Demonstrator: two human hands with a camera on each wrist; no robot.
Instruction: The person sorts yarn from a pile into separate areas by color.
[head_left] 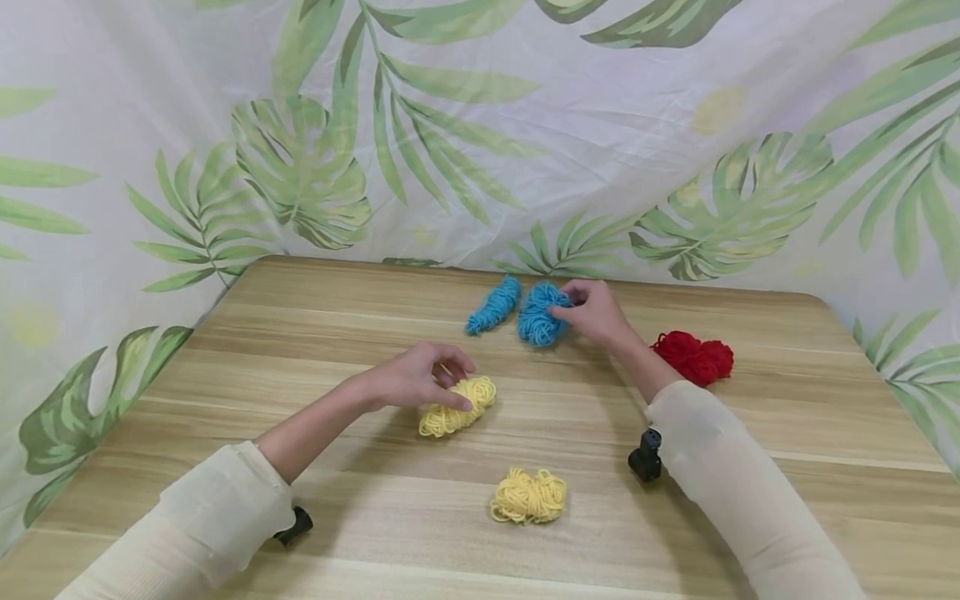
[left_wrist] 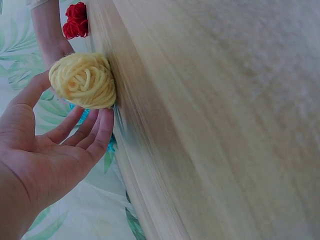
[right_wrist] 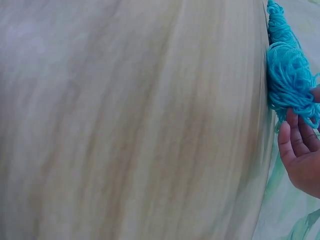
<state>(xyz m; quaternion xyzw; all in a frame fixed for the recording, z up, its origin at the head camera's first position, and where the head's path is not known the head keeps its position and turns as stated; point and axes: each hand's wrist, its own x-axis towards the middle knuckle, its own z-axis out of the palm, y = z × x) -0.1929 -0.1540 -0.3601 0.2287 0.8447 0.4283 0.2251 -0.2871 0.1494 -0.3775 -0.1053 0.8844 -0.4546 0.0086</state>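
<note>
Possibly the round blue bundle, pinched only at its right side by the right grip, slips into the slim blue bundle on its left, while the left grip curves round the yellow bundle front-left of it, whether clasping I cannot tell.

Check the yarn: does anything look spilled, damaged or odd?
Nothing stands out. The blue yarn bundles, yellow yarn bundles and red yarn all look gathered, with no spill or damage visible.
</note>
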